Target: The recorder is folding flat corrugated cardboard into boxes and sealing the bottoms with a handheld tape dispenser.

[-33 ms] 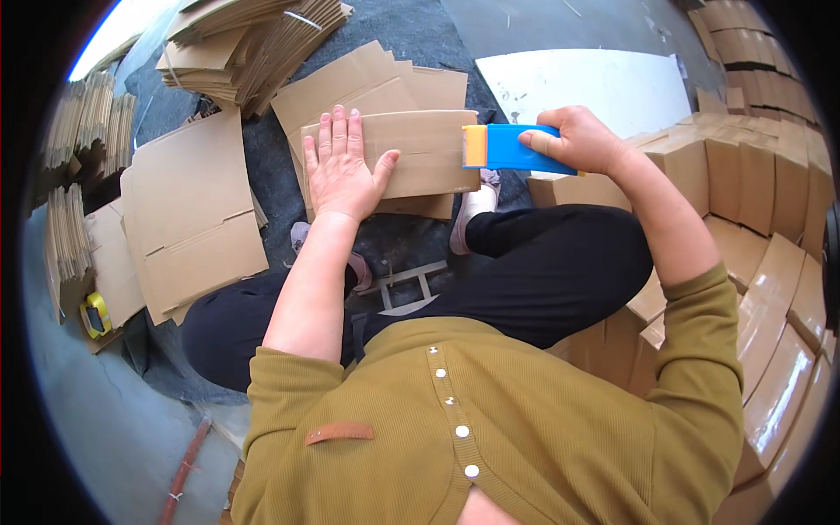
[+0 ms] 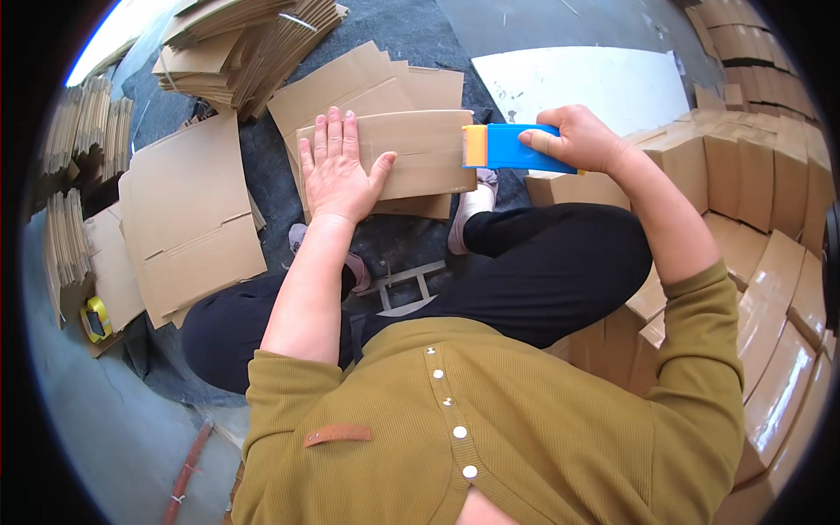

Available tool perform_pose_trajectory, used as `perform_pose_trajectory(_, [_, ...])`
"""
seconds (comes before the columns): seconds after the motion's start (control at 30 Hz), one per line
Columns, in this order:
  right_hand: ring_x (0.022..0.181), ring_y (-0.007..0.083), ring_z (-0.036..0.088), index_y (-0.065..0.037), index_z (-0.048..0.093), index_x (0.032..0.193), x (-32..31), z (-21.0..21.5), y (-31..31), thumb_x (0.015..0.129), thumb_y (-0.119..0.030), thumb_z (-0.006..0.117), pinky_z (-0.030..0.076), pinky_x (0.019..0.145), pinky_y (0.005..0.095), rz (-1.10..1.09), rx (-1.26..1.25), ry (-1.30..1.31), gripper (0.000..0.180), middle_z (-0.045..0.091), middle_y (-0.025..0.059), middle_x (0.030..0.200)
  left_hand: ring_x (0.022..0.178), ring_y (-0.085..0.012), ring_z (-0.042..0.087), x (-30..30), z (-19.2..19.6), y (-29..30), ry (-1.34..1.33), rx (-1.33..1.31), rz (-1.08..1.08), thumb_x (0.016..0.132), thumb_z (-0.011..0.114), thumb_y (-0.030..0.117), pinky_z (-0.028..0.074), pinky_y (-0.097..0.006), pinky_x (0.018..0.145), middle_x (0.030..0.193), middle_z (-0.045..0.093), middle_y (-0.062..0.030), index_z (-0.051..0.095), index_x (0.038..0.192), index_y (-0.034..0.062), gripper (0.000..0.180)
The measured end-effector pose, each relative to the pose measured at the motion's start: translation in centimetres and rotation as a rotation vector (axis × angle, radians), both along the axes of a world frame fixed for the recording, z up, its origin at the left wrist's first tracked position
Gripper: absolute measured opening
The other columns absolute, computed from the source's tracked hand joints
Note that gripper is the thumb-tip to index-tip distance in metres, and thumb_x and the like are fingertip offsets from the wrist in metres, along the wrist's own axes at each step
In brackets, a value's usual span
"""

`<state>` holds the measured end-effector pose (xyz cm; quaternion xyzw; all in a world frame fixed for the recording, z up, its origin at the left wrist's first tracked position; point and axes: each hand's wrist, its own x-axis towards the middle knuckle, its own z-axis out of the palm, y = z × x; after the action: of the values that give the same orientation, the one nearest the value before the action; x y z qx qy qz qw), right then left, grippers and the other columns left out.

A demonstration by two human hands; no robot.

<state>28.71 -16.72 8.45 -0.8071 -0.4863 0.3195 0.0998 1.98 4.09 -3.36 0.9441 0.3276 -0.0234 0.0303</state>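
My left hand (image 2: 339,179) lies flat on the left part of a brown cardboard carton (image 2: 424,156), palm down, fingers extended away from me and thumb spread toward the right; it is wide open and grips nothing. My right hand (image 2: 582,140) is closed around the handle of a blue-and-orange tape dispenser (image 2: 525,147), the thumb lying along its near side and the fingers curled over the far side. The dispenser's orange head points left and overlaps the right end of the carton in this view; I cannot tell how firmly it presses there. The carton sits in front of me, above my shoes (image 2: 477,203), its long side running left to right and a seam along the middle of its top. Flattened cartons (image 2: 372,77) fan out beneath and beyond it, and a white board (image 2: 582,87) lies past the dispenser. To my left are a creased cardboard sheet (image 2: 192,201), a tied bundle of flat cardboard (image 2: 249,52) farther off, and a yellow-and-black object (image 2: 96,319) near the rim, too small to identify. Brown boxes (image 2: 770,324) are stacked in rows on my right, and a reddish rod (image 2: 186,472) lies at lower left.
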Motion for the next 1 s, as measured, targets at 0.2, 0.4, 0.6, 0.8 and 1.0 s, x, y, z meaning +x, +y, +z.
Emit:
perform_pose_trajectory(0.2, [0.057,0.018,0.054,0.002,0.065,0.077,3.0,-0.9,-3.4,0.092,-0.047,0.063,0.047,0.058,0.0346,-0.026,-0.061,-0.01,0.051,0.056,0.0125,0.061,0.154,-0.0238,0.004,0.0,-0.2,0.1,0.033,0.005,-0.005,0.088,0.044,0.074,0.001,-0.046,0.124,0.167,0.011,-0.007,0.019,0.159,0.0138,0.096])
perform_pose_trajectory(0.4, [0.06,0.0201,0.056,0.001,0.065,0.079,5.7,-1.4,-6.5,0.091,-0.047,0.065,0.048,0.06,0.035,-0.107,-0.127,-0.002,0.05,0.059,0.0136,0.064,0.154,-0.0238,0.005,0.0,-0.2,0.1,0.064,0.047,-0.011,0.087,0.043,0.075,0.002,-0.043,0.124,0.167,0.012,-0.0088,0.019,0.159,0.0126,0.098])
perform_pose_trajectory(0.6, [0.061,0.0215,0.06,0.001,0.068,0.081,5.5,-2.2,-7.1,0.091,-0.049,0.065,0.051,0.061,0.0351,-0.053,-0.055,-0.081,0.051,0.064,0.0154,0.067,0.153,-0.0301,0.012,0.2,0.9,-0.6,-0.036,0.01,0.019,0.089,0.058,0.056,0.006,-0.054,0.122,0.164,0.019,-0.0126,0.032,0.154,0.0106,0.084])
perform_pose_trajectory(0.8, [0.06,0.0197,0.06,0.001,0.069,0.082,5.4,-0.5,-6.7,0.091,-0.05,0.065,0.05,0.059,0.0327,-0.102,-0.027,-0.09,0.052,0.062,0.0134,0.066,0.151,-0.0337,0.019,5.4,2.5,-6.1,-0.336,-0.136,-0.275,0.087,0.063,0.03,0.009,-0.059,0.12,0.159,0.032,-0.0173,0.045,0.146,0.0093,0.066])
perform_pose_trajectory(1.0, [0.058,0.0238,0.06,0.001,0.07,0.075,4.9,0.9,-7.2,0.088,-0.053,0.065,0.051,0.06,0.0372,-0.086,0.015,-0.104,0.056,0.061,0.0168,0.063,0.154,-0.0328,0.006,8.4,1.4,-10.0,-0.085,-0.18,-0.173,0.081,0.065,0.052,0.002,-0.06,0.12,0.164,0.017,-0.0149,0.027,0.156,0.0136,0.093])
